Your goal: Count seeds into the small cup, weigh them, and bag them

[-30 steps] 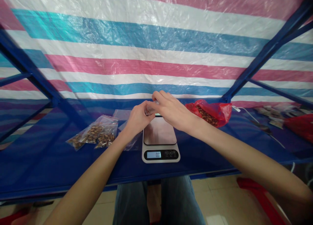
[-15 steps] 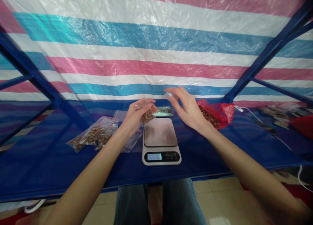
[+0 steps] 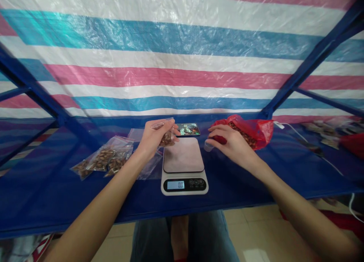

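Our left hand (image 3: pixel 152 137) pinches a small bag of seeds (image 3: pixel 165 135) above the scale (image 3: pixel 184 167); right hand (image 3: pixel 231 145) fingers curl around a clear cup (image 3: pixel 208 145) beside the red bag (image 3: pixel 250 131)

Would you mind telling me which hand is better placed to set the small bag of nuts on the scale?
The left hand, most likely: it already holds the small bag of nuts beside the scale, while the right hand is at the red bag.

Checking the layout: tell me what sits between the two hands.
Head view: the scale's far edge and a phone lie between the left hand and right hand.
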Tool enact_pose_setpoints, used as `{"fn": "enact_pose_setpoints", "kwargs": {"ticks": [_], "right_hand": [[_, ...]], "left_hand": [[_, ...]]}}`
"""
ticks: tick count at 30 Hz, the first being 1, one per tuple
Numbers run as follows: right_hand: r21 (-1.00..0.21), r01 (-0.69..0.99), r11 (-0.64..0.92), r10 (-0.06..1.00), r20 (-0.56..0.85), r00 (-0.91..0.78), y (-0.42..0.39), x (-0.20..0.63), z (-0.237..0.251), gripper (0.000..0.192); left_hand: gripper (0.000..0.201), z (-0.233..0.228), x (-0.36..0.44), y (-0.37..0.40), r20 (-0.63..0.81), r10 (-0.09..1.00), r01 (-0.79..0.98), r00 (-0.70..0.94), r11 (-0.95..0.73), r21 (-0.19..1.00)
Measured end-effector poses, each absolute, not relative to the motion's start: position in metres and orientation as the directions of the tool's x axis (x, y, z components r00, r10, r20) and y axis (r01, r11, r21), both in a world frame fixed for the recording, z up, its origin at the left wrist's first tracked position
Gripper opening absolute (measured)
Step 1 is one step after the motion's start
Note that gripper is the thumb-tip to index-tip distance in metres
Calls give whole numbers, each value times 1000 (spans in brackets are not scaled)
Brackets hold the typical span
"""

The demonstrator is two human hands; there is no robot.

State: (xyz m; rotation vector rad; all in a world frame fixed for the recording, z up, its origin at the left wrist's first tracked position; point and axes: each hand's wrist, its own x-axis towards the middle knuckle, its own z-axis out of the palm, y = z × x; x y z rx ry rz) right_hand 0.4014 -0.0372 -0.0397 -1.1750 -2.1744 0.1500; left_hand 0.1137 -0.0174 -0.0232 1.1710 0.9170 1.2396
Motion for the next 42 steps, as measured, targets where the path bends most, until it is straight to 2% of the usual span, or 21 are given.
{"fn": "enact_pose_setpoints", "kwargs": {"ticks": [3, 5, 9, 13, 19, 21, 25, 32, 35, 42], "right_hand": [[-525, 584, 619, 767, 563, -307, -35, 371, -12, 18], [-605, 483, 633, 772, 539, -337, -34, 348, -3, 18], [-737, 293, 609, 779, 486, -397, -30, 320, -7, 20], [-834, 165, 526, 827, 457, -328, -22, 322, -22, 28], [-882, 106, 458, 887, 446, -124, -20, 329, -35, 38], [-902, 46, 430, 897, 420, -141, -24, 326, -35, 39], [-924, 8, 381, 907, 373, -196, -32, 319, -34, 45], [-961, -84, 262, 940, 274, -204, -34, 319, -36, 39], [-968, -137, 209, 954, 232, -187, -34, 318, -36, 33], [-952, -229, 201, 965, 233, -121, -34, 313, -41, 29]], "left_hand": [[45, -22, 117, -21, 85, 976, -146, 199, -56, 988], [42, -22, 119, -25, 81, 961, -89, 263, -60, 994], [40, -22, 123, -33, 70, 937, -20, 342, -68, 998], [34, -24, 129, -38, 29, 935, -19, 353, -24, 1000], [51, -32, 139, -37, 44, 903, -102, 427, 0, 995], [49, -35, 140, -37, 101, 913, -153, 395, -43, 987], [30, -40, 140, -38, 167, 933, -147, 318, -126, 981], [38, -41, 139, -37, 146, 984, -141, 100, -131, 981], [37, -39, 139, -36, 215, 975, -110, 49, -209, 972], [36, -36, 140, -40, 354, 935, -11, 5, -354, 935]]}}
